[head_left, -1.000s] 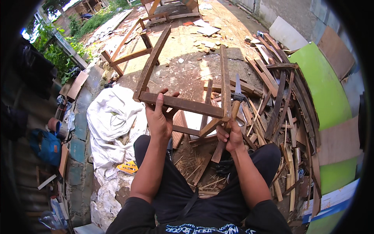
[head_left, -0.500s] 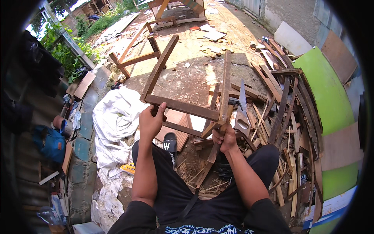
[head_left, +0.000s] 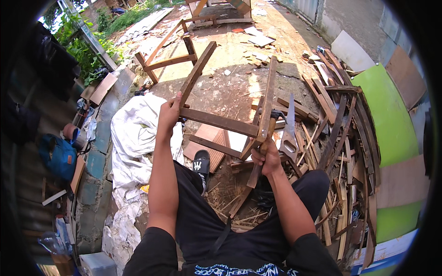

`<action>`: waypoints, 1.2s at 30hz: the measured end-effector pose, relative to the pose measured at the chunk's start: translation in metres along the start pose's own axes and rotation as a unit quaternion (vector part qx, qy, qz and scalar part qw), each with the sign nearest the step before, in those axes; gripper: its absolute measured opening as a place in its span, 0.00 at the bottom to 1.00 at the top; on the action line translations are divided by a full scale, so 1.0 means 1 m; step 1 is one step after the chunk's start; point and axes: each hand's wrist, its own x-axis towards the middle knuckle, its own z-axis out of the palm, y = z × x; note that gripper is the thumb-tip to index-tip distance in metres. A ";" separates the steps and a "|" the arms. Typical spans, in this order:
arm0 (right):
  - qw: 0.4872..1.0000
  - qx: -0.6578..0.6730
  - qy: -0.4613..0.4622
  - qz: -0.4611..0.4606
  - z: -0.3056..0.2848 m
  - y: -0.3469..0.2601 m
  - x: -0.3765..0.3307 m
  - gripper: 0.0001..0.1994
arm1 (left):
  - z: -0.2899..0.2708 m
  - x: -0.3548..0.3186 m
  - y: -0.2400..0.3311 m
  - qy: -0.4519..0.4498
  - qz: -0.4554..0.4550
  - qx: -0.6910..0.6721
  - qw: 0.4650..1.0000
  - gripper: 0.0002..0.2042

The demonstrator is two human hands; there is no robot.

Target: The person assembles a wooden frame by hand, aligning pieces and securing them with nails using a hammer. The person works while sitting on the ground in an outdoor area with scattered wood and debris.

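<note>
A dark wooden frame (head_left: 218,123) of joined battens stands in front of me, two long pieces pointing away and a crossbar between them. My left hand (head_left: 169,116) is closed round its left corner, where the long piece meets the crossbar. At the right corner, my right hand (head_left: 268,158) wraps round the wooden handle of a hammer (head_left: 272,124), whose dark head shows just beyond the frame. Whether these fingers also press on the frame, I cannot tell. A handsaw (head_left: 288,140) leans blade-up against wood, right of the hammer.
Loose battens (head_left: 338,124) are heaped along the right, beside green boards (head_left: 386,115). White cloth (head_left: 140,133) lies left of my legs. Another wooden frame (head_left: 170,61) stands farther off, and wood offcuts (head_left: 261,40) litter the ground. A blue bag (head_left: 57,156) is at far left.
My left hand has moved up and left, from the crossbar to the corner of the frame, and now wraps round it. The right hand keeps its hold; the view has shifted slightly.
</note>
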 end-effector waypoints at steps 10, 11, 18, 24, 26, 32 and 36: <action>0.995 -0.065 -0.069 -0.027 0.027 -0.006 0.009 0.22 | -0.023 -0.008 -0.035 0.109 0.068 -0.104 0.986 0.22; 0.994 -0.070 -0.077 -0.034 0.037 -0.011 0.007 0.20 | -0.033 -0.013 -0.036 0.113 0.073 -0.106 0.985 0.21; 0.976 -0.190 -0.080 -0.075 0.085 -0.069 -0.016 0.19 | -0.020 -0.035 -0.051 0.086 0.062 -0.283 0.953 0.21; 0.909 -0.405 0.003 -0.093 0.107 -0.134 -0.027 0.21 | 0.083 -0.054 -0.078 0.028 -0.018 -0.295 0.955 0.22; 0.875 -0.473 0.013 -0.099 0.111 -0.146 -0.026 0.20 | 0.111 -0.052 -0.094 -0.030 -0.038 -0.239 0.970 0.24; 0.801 -0.595 0.028 -0.066 0.108 -0.159 -0.025 0.22 | 0.176 -0.041 -0.135 -0.184 -0.111 -0.101 0.972 0.24; 0.744 -0.657 0.004 -0.119 0.067 -0.147 -0.006 0.26 | 0.214 -0.045 -0.150 -0.212 -0.150 -0.064 0.964 0.25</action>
